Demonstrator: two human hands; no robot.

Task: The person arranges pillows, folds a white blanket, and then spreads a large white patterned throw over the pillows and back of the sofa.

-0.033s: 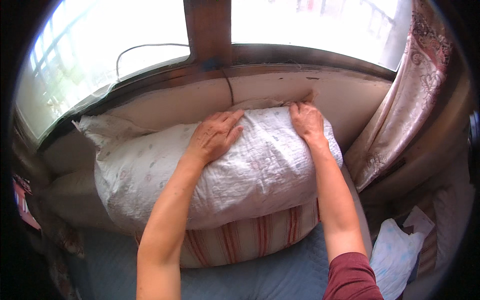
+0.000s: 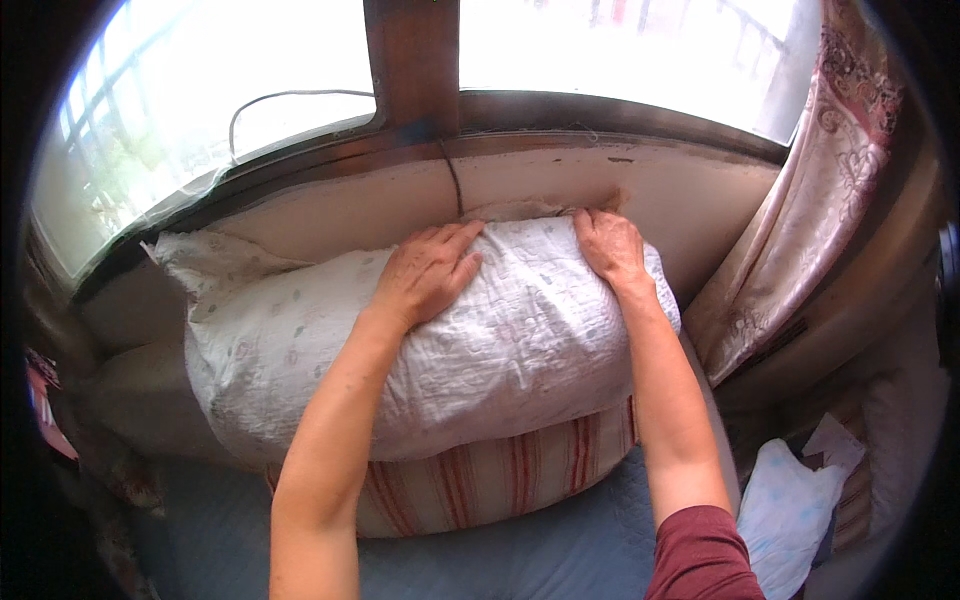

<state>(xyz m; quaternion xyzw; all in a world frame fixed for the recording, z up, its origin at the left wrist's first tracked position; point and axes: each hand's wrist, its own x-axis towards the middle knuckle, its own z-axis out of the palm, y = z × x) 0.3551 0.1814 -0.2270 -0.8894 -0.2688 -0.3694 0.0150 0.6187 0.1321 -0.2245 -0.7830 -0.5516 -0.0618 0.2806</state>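
Observation:
A plump pillow in a wrinkled white cover (image 2: 520, 330) with faint grey and pink prints lies across the middle, against the wall under the window. My left hand (image 2: 428, 272) rests flat on its top, thumb apart from the fingers, fingertips reaching toward the far edge. To its right, my right hand (image 2: 610, 243) is closed over the far edge of the cover, with its fingertips partly hidden. The cover's loose end (image 2: 185, 258) stands up in a corner at the far left. Beneath the pillow sits a cushion with red and beige stripes (image 2: 475, 487).
A blue quilted sheet (image 2: 560, 545) spreads below the striped cushion. Windows with a dark wooden post (image 2: 415, 70) rise behind, and a dark cable (image 2: 455, 180) hangs down the wall. A pinkish patterned curtain (image 2: 790, 230) drapes at right, above a white-and-blue cloth (image 2: 788, 515).

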